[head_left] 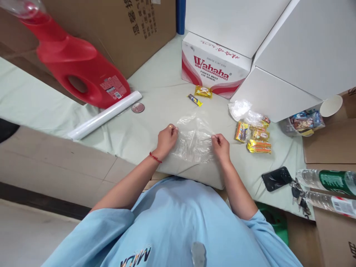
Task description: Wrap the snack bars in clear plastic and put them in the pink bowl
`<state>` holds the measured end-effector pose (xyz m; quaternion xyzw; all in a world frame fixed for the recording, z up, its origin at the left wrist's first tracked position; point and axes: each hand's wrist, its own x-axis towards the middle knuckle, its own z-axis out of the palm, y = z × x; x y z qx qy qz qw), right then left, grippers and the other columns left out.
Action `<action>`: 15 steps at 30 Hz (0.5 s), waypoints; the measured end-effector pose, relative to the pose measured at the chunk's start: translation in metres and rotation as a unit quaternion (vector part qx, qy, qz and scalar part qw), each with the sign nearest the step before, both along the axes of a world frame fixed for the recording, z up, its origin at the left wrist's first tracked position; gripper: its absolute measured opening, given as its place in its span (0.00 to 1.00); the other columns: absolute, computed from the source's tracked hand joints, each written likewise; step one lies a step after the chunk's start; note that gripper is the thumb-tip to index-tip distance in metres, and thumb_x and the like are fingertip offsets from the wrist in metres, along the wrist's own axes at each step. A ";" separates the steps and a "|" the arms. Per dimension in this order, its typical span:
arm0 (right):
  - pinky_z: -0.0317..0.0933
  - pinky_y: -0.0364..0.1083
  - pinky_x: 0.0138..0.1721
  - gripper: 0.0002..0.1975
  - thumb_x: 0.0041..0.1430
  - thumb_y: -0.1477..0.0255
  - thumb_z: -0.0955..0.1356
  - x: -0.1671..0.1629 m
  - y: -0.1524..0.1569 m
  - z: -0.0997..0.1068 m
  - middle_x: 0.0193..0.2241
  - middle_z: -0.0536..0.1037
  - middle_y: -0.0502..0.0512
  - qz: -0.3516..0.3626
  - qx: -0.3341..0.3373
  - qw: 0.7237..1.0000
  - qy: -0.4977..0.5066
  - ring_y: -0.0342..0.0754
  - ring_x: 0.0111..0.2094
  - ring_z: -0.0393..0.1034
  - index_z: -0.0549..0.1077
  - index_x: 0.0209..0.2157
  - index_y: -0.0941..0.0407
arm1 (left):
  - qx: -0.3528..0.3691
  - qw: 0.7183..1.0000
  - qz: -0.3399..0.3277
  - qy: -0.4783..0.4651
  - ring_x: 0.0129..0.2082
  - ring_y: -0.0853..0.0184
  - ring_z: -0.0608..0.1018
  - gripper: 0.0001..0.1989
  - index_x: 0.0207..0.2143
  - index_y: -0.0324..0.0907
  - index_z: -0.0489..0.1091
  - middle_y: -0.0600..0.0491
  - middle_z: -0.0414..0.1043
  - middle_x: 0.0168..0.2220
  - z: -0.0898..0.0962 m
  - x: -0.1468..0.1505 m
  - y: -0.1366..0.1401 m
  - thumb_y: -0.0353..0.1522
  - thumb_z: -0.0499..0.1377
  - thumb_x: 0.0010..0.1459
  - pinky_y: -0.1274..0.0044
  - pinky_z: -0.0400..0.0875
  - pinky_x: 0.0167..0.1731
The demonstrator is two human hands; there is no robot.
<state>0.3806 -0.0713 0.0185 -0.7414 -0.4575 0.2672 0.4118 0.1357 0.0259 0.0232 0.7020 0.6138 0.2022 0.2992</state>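
Note:
A thin, clear plastic sheet (194,142) lies wrinkled on the cloth-covered table (161,100) in front of me; I cannot tell whether it is a bag or film. My left hand (167,140) pinches its left edge. On the opposite side, my right hand (221,147) has the other edge between thumb and fingers. Beyond the sheet lie a small yellow snack packet (203,91) and a thin blue-and-yellow wrapped bar (195,100). To the right of my right hand are several yellow snack packs (259,146) and a yellow box-like pack (241,132).
A white roll (105,115) and a red jug (83,66) are at left, near a round metallic disc (138,107). At the back stands a Wahaha carton (214,68). Rightward are crumpled clear wraps (240,109), a phone (276,178), keys (299,194) and plastic bottles (333,181).

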 end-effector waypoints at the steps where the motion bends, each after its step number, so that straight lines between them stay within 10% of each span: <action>1: 0.64 0.46 0.35 0.16 0.64 0.55 0.65 0.003 -0.007 -0.001 0.24 0.74 0.48 -0.034 0.000 0.999 0.009 0.47 0.28 0.68 0.73 0.35 0.53 | 0.008 1.000 0.021 -0.010 0.31 0.61 0.75 0.14 0.38 0.45 0.70 0.51 0.74 0.29 -0.001 -0.005 0.001 0.39 0.48 0.69 0.71 0.67 0.37; 8: 0.60 0.44 0.26 0.17 0.63 0.53 0.66 0.009 -0.035 -0.012 0.22 0.73 0.45 -0.118 -0.036 0.991 0.057 0.44 0.21 0.63 0.72 0.36 0.53 | 0.020 0.996 0.081 -0.041 0.34 0.58 0.77 0.12 0.41 0.44 0.71 0.49 0.75 0.33 -0.014 -0.023 0.011 0.39 0.51 0.69 0.68 0.69 0.39; 11: 0.59 0.44 0.26 0.17 0.63 0.53 0.66 0.007 -0.033 -0.011 0.21 0.72 0.45 -0.125 -0.040 0.991 0.040 0.45 0.20 0.62 0.72 0.35 0.53 | 0.138 0.986 0.078 -0.048 0.46 0.54 0.78 0.14 0.48 0.40 0.71 0.41 0.76 0.46 -0.017 -0.023 0.009 0.39 0.55 0.67 0.63 0.71 0.48; 15: 0.60 0.45 0.27 0.18 0.62 0.52 0.66 0.006 -0.030 -0.007 0.21 0.72 0.45 -0.130 -0.052 0.990 0.015 0.44 0.21 0.62 0.73 0.34 0.54 | 0.271 0.960 -0.069 -0.011 0.65 0.52 0.70 0.14 0.52 0.43 0.73 0.41 0.75 0.56 -0.015 -0.028 0.002 0.37 0.54 0.70 0.56 0.58 0.67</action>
